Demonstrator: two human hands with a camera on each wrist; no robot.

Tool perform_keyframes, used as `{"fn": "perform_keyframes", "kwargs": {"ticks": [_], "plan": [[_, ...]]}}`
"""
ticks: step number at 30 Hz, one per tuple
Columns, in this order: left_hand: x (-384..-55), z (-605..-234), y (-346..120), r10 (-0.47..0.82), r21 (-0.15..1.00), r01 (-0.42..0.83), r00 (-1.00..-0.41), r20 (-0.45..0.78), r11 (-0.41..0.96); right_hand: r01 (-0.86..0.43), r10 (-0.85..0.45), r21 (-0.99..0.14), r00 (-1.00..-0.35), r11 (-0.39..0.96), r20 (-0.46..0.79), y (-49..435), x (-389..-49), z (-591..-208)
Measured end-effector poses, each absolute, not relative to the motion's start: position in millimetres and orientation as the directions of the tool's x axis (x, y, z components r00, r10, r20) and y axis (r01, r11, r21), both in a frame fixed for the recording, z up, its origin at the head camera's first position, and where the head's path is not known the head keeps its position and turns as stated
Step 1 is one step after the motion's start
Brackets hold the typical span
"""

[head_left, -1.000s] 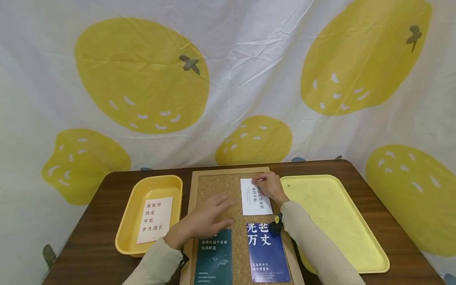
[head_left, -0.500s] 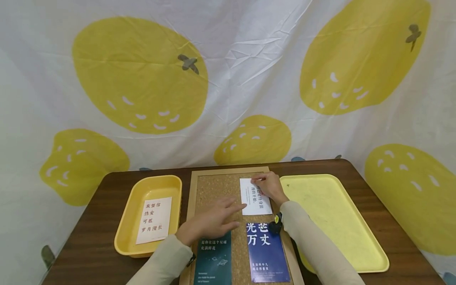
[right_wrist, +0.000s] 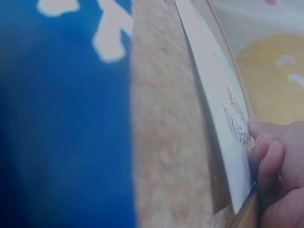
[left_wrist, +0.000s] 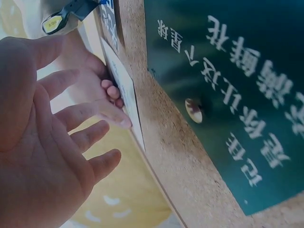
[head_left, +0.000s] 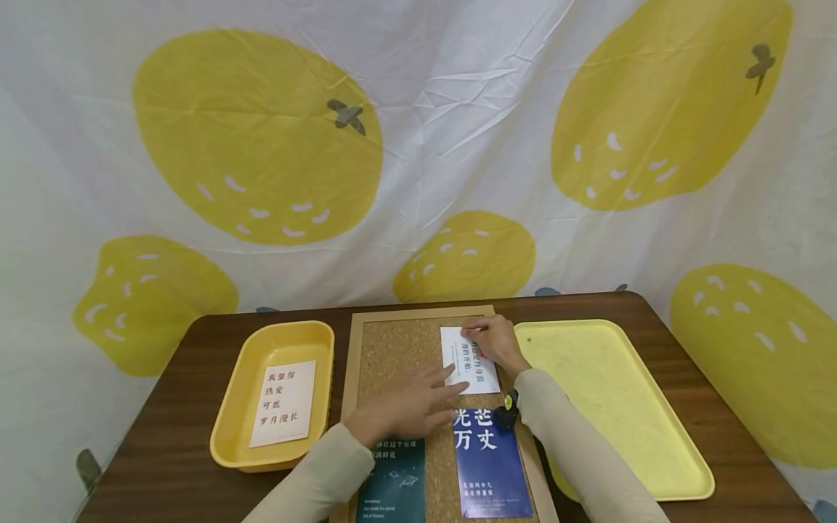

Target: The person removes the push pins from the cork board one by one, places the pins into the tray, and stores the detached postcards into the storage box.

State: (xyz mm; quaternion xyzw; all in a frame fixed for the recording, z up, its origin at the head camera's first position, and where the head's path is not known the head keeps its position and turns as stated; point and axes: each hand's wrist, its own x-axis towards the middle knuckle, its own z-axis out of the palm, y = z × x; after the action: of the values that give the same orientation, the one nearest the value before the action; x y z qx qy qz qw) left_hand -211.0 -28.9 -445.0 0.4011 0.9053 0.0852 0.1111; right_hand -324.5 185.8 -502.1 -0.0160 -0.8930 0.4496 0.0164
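Observation:
My right hand (head_left: 495,340) holds a white card (head_left: 453,344) by its upper end, fingers curled, at the top right of a framed corkboard (head_left: 395,349). One edge of that card stands slightly off the cork in the right wrist view. My left hand (head_left: 415,399), fingers spread and holding nothing, hovers over the board, its fingertips overlapping the card's lower part in the head view. Below lie a dark green card (head_left: 392,483) and a blue card (head_left: 493,472). A gold thumbtack (left_wrist: 194,110) sits in the green card in the left wrist view.
A yellow-orange bin (head_left: 225,436) on the left contains another white card (head_left: 282,404) with red-brown writing. To the right of the board lies a pale yellow tray (head_left: 628,407). Both stand on a dark wooden table (head_left: 157,428), with a lemon-print cloth (head_left: 418,145) behind.
My left hand has moved to the right across the board, from above the green card toward the white card. My right hand stays at the white card's upper end.

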Motion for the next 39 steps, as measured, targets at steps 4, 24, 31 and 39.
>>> {"fn": "perform_keyframes", "kwargs": {"ticks": [4, 24, 31, 39], "plan": [[-212, -446, -22, 0.747, 0.220, 0.714, -0.645, -0.162, 0.665, 0.011, 0.044, -0.802, -0.999, 0.597, 0.019, 186, -324, -502], [-215, -454, -5, 0.710, 0.194, 0.686, -0.653, -0.263, 0.702, 0.015, 0.045, -0.808, -0.999, 0.588, 0.014, 187, -324, -501], [-216, -458, -4, 0.697, 0.173, 0.680, -0.655, -0.292, 0.712, 0.012, 0.043, -0.807, -0.999, 0.590, 0.016, 187, -324, -501], [-216, -459, -4, 0.681, 0.163, 0.669, -0.661, -0.315, 0.725, 0.009, 0.040, -0.797, -0.999, 0.604, 0.019, 187, -324, -502]]}}
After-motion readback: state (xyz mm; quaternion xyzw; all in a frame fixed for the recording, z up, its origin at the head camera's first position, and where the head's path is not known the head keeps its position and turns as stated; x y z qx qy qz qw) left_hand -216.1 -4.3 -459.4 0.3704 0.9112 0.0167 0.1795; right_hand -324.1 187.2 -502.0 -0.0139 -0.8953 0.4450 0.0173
